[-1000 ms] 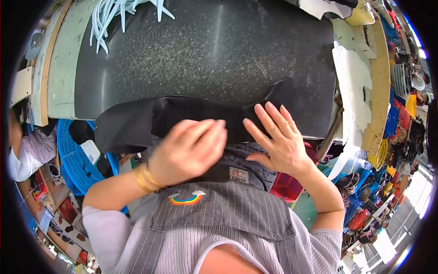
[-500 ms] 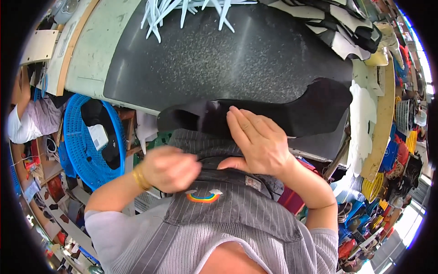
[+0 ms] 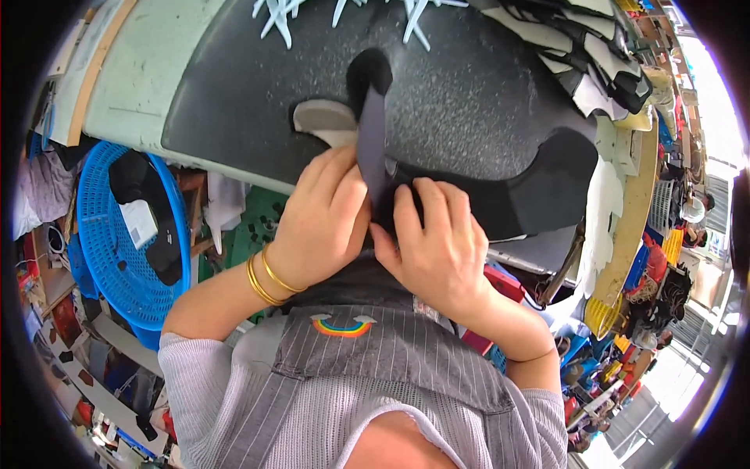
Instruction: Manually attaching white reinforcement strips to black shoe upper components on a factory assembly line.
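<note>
A long, curved black fabric piece [image 3: 547, 180] lies along the near edge of the dark work mat, its wide end to the right. Its left part is folded up into a standing flap with a rounded black tip. My left hand [image 3: 324, 219], with gold bangles on the wrist, is closed on the base of that flap. Beside it, my right hand [image 3: 441, 246] has bent fingers over the piece, thumb close to the fold, gripping it there. A beige-grey rounded piece [image 3: 324, 117] with a dark edge shows left of the flap; whether it is joined to it I cannot tell.
Pale blue strips [image 3: 281, 19] lie at the mat's [image 3: 242, 86] far edge. Black and white cut pieces [image 3: 601, 62] are stacked at far right. A blue plastic basket [image 3: 98, 227] holding black pieces stands left of the table. White scalloped material [image 3: 605, 203] hangs at the right edge.
My left hand has moved up and right onto the black fabric piece, and its left end now stands folded up. My right hand's flat fingers have bent. The beige-grey piece has come into sight.
</note>
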A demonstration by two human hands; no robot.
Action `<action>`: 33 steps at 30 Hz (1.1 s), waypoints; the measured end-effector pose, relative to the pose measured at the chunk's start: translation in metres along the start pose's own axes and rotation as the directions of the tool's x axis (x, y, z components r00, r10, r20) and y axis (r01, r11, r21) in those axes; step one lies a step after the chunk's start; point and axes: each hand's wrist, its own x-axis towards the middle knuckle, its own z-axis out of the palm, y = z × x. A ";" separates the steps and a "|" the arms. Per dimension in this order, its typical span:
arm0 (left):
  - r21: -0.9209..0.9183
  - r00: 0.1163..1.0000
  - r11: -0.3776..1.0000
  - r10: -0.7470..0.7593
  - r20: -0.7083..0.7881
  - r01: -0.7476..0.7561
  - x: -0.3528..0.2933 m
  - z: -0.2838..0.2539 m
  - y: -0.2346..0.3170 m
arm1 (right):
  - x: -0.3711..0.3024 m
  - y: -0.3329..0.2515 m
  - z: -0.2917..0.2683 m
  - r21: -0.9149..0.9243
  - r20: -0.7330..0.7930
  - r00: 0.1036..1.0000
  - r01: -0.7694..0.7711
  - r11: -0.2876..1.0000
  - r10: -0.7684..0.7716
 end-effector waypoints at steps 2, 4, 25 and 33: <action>-0.012 1.000 1.000 -0.014 -0.025 0.013 0.008 0.002 0.002 | 0.003 -0.002 0.000 0.024 0.018 1.000 -0.024 0.999 0.024; -0.002 0.996 1.000 0.016 -0.088 -0.016 0.012 0.007 0.000 | 0.005 -0.004 0.001 -0.032 0.000 1.000 -0.022 0.999 0.022; 0.226 0.996 0.974 -0.005 -0.085 0.024 -0.001 0.021 0.004 | 0.036 0.029 -0.004 0.090 0.044 0.969 -0.247 0.965 0.244; 0.279 0.996 0.956 0.081 0.047 -0.091 0.007 0.005 0.003 | -0.013 0.000 0.017 -0.166 -0.050 0.983 0.165 0.972 -0.175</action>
